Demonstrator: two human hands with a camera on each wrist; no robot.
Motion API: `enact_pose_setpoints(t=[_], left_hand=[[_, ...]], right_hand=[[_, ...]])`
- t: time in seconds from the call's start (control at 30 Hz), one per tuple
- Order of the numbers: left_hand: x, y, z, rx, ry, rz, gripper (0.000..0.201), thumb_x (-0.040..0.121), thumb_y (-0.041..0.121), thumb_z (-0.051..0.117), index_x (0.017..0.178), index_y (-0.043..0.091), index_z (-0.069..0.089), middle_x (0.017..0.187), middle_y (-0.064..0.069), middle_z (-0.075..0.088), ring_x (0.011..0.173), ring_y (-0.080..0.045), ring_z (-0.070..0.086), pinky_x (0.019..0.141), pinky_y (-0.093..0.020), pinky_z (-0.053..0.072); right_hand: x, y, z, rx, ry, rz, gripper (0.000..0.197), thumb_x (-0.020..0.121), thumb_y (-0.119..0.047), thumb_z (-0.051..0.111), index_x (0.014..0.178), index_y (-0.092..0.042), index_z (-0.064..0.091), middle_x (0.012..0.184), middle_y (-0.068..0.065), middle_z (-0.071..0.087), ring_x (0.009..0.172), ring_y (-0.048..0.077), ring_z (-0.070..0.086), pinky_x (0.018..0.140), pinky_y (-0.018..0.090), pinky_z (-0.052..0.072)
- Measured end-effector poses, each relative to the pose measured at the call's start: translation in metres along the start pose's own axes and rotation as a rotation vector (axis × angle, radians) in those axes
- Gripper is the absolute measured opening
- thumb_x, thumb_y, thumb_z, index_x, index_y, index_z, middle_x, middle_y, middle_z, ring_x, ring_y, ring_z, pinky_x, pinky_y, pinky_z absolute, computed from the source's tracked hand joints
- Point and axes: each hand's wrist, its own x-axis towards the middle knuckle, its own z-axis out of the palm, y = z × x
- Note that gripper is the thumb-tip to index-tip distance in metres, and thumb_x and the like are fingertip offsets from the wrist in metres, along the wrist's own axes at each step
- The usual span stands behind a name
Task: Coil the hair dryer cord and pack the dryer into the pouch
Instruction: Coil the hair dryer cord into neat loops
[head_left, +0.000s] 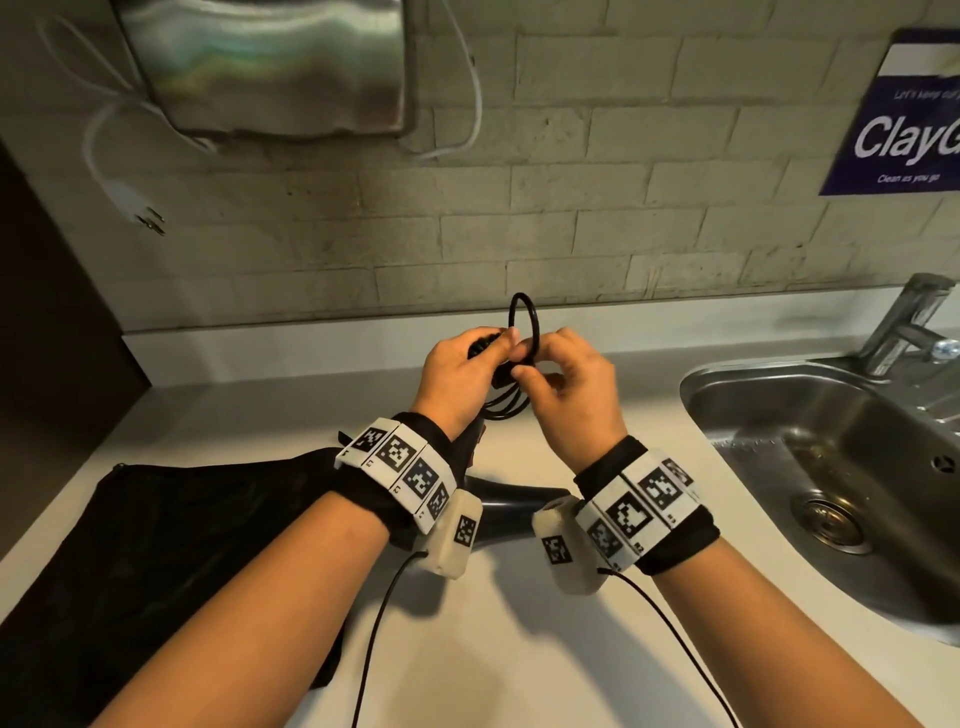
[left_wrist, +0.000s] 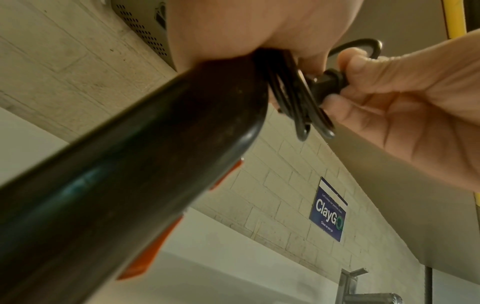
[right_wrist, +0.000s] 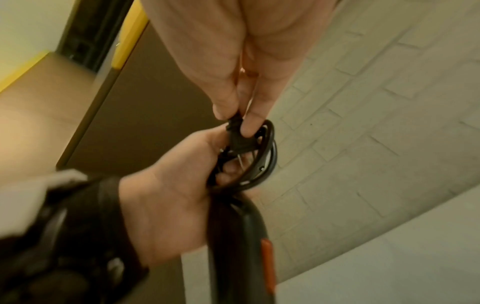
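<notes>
In the head view both hands are raised over the counter. My left hand (head_left: 470, 364) grips the end of the black hair dryer's (head_left: 519, 500) handle together with the coiled black cord (head_left: 523, 316). A loop of cord sticks up above the fingers. My right hand (head_left: 558, 376) pinches the plug (right_wrist: 237, 135) between thumb and fingers, right against the coil. The left wrist view shows the dryer handle (left_wrist: 135, 185) with orange buttons, the cord loops (left_wrist: 293, 98) and the plug (left_wrist: 330, 82). The black pouch (head_left: 182, 525) lies flat on the counter at the left, partly under my left forearm.
A steel sink (head_left: 779, 415) with a tap (head_left: 909, 322) is set into the white counter (head_left: 519, 649) at the right. A brick wall rises behind, with a metal dispenser (head_left: 260, 67), a hanging white cable with plug (head_left: 140, 208) and a blue sign (head_left: 904, 119).
</notes>
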Motion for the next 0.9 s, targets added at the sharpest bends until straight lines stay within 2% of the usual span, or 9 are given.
enact_pose_setpoints(t=[0.1, 0.17, 0.27, 0.37, 0.6, 0.73, 0.8, 0.83, 0.9], left_hand=[[0.000, 0.001, 0.001, 0.000, -0.003, 0.020, 0.022, 0.088, 0.023, 0.056, 0.068, 0.028, 0.064, 0.058, 0.016, 0.061, 0.061, 0.004, 0.057, 0.066, -0.013, 0.044], [-0.001, 0.000, 0.001, 0.012, -0.006, 0.034, 0.027, 0.088, 0.022, 0.056, 0.062, 0.028, 0.062, 0.052, 0.016, 0.058, 0.058, 0.003, 0.055, 0.067, -0.015, 0.044], [-0.002, -0.001, 0.001, 0.010, -0.011, 0.035, 0.023, 0.088, 0.023, 0.056, 0.066, 0.025, 0.063, 0.060, 0.014, 0.058, 0.064, -0.001, 0.055, 0.068, -0.015, 0.044], [-0.002, 0.001, 0.001, -0.016, -0.014, 0.017, 0.017, 0.088, 0.024, 0.056, 0.074, 0.025, 0.065, 0.071, 0.010, 0.063, 0.069, 0.000, 0.059, 0.067, -0.010, 0.045], [-0.006, 0.003, -0.002, -0.017, -0.042, -0.031, 0.014, 0.089, 0.026, 0.055, 0.085, 0.020, 0.067, 0.079, 0.007, 0.065, 0.079, -0.005, 0.060, 0.072, -0.015, 0.044], [-0.009, 0.007, -0.002, -0.017, -0.057, -0.035, 0.011, 0.089, 0.021, 0.055, 0.091, 0.018, 0.065, 0.083, 0.005, 0.065, 0.079, -0.007, 0.061, 0.077, -0.020, 0.046], [-0.010, 0.012, -0.001, -0.049, -0.031, -0.041, 0.017, 0.088, 0.016, 0.056, 0.102, 0.010, 0.065, 0.089, -0.008, 0.066, 0.067, -0.024, 0.059, 0.070, -0.035, 0.047], [-0.011, 0.015, -0.001, -0.062, -0.021, -0.047, 0.022, 0.088, 0.014, 0.056, 0.107, 0.005, 0.063, 0.096, -0.016, 0.065, 0.070, -0.035, 0.054, 0.073, -0.042, 0.043], [-0.012, 0.016, -0.001, -0.058, -0.030, -0.049, 0.028, 0.088, 0.012, 0.055, 0.112, 0.000, 0.060, 0.093, -0.015, 0.064, 0.069, -0.033, 0.056, 0.070, -0.039, 0.045]], right_hand=[[-0.005, 0.004, 0.003, -0.221, -0.043, -0.087, 0.005, 0.080, -0.003, 0.061, 0.084, -0.005, 0.062, 0.079, 0.003, 0.049, 0.078, 0.017, 0.045, 0.066, 0.012, 0.037], [-0.006, 0.007, 0.002, -0.322, -0.067, -0.106, 0.006, 0.081, -0.006, 0.060, 0.087, -0.006, 0.062, 0.082, 0.007, 0.053, 0.081, 0.018, 0.041, 0.063, 0.014, 0.032], [-0.006, 0.010, 0.001, -0.352, -0.102, -0.124, 0.009, 0.081, -0.006, 0.059, 0.090, -0.004, 0.061, 0.084, 0.010, 0.052, 0.081, 0.022, 0.046, 0.067, 0.024, 0.037], [-0.002, 0.007, 0.003, -0.279, -0.100, -0.090, 0.009, 0.083, -0.007, 0.058, 0.090, -0.002, 0.057, 0.084, 0.006, 0.047, 0.076, 0.014, 0.044, 0.066, 0.019, 0.037], [0.004, 0.019, 0.006, -0.259, -0.076, 0.130, 0.028, 0.083, -0.028, 0.058, 0.095, -0.008, 0.043, 0.087, 0.003, 0.049, 0.074, 0.016, 0.048, 0.065, 0.033, 0.046], [0.010, 0.021, 0.012, -0.076, -0.212, 0.111, 0.032, 0.078, -0.019, 0.050, 0.108, -0.009, 0.046, 0.098, 0.008, 0.059, 0.088, 0.020, 0.057, 0.080, 0.041, 0.051], [0.011, 0.023, 0.016, -0.039, -0.233, 0.103, 0.037, 0.077, -0.011, 0.047, 0.113, -0.009, 0.047, 0.098, 0.013, 0.062, 0.089, 0.026, 0.059, 0.081, 0.043, 0.050], [0.012, 0.024, 0.017, -0.027, -0.237, 0.110, 0.040, 0.078, -0.005, 0.047, 0.118, -0.009, 0.046, 0.099, 0.015, 0.063, 0.090, 0.029, 0.060, 0.082, 0.042, 0.050], [0.012, 0.024, 0.018, 0.004, -0.249, 0.125, 0.040, 0.082, 0.003, 0.046, 0.122, -0.005, 0.045, 0.098, 0.016, 0.063, 0.090, 0.029, 0.061, 0.081, 0.038, 0.049]])
